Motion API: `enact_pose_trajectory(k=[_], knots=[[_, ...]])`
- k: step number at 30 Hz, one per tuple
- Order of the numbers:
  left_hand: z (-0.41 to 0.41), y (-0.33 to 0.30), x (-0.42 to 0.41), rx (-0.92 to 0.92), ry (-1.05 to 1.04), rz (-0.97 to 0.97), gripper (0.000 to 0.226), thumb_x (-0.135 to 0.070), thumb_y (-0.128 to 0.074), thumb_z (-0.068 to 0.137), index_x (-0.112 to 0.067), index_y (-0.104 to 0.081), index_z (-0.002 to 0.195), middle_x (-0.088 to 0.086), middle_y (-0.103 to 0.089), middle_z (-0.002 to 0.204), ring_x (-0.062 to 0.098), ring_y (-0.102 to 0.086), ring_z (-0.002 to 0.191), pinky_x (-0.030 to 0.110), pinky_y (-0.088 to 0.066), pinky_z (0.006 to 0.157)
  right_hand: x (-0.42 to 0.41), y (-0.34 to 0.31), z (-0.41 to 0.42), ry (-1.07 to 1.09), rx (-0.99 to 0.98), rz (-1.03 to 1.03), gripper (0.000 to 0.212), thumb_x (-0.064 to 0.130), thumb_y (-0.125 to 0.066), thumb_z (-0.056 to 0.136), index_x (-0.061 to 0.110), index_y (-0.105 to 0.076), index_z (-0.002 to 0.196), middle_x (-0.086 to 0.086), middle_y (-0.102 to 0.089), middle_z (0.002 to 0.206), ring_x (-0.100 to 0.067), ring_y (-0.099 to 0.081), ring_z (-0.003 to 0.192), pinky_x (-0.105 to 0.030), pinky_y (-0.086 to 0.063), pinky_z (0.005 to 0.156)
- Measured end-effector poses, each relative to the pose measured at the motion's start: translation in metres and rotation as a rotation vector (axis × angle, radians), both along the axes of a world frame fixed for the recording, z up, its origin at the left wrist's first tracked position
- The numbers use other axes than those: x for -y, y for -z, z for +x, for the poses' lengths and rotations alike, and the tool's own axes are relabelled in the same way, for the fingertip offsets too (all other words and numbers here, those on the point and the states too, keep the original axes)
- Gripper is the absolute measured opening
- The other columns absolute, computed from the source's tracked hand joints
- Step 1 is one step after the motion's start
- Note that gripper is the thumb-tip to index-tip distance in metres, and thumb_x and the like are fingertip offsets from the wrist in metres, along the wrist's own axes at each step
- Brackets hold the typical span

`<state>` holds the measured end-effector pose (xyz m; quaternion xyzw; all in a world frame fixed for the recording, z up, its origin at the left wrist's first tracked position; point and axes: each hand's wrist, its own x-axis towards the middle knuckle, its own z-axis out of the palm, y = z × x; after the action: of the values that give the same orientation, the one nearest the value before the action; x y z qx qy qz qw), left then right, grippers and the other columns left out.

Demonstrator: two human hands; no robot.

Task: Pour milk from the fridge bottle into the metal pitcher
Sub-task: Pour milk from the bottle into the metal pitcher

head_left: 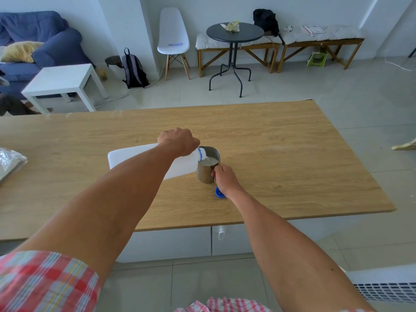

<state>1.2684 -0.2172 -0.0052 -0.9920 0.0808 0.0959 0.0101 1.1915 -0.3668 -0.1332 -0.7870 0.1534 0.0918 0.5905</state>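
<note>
My left hand point(177, 140) grips the white plastic milk bottle point(126, 157) near its neck and holds it tipped almost flat, with its blue-ringed spout over the rim of the metal pitcher point(206, 171). White milk shows inside the pitcher. The pitcher stands upright on the wooden table point(281, 158). My right hand point(224, 177) is closed on the pitcher's handle at its right side. The bottle's blue cap point(218, 192) lies on the table just in front of the pitcher, partly hidden under my right wrist.
A crinkled foil bag point(10, 162) lies at the table's left edge. Beyond the table stand a white side table point(65, 81), a white chair point(172, 39), a round dark table point(234, 33) and benches point(319, 39).
</note>
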Motion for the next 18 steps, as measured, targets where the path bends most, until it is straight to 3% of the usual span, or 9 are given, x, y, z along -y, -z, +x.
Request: enact_pose_trajectory(k=[18], knots=[[0.0017,0.0008,0.0008,-0.002,0.008,0.002,0.034,-0.037,-0.041,0.098,-0.015,-0.054,0.076,0.006,-0.061,0.084,0.027,-0.06,0.078,0.033,-0.04,0.064,0.0003,0.0,0.0,0.006,-0.005,0.0,0.03,0.016,-0.036,0.101,0.013,-0.052,0.076,0.0,-0.047,0.068,-0.015,-0.04,0.063,-0.031,-0.032,0.06]])
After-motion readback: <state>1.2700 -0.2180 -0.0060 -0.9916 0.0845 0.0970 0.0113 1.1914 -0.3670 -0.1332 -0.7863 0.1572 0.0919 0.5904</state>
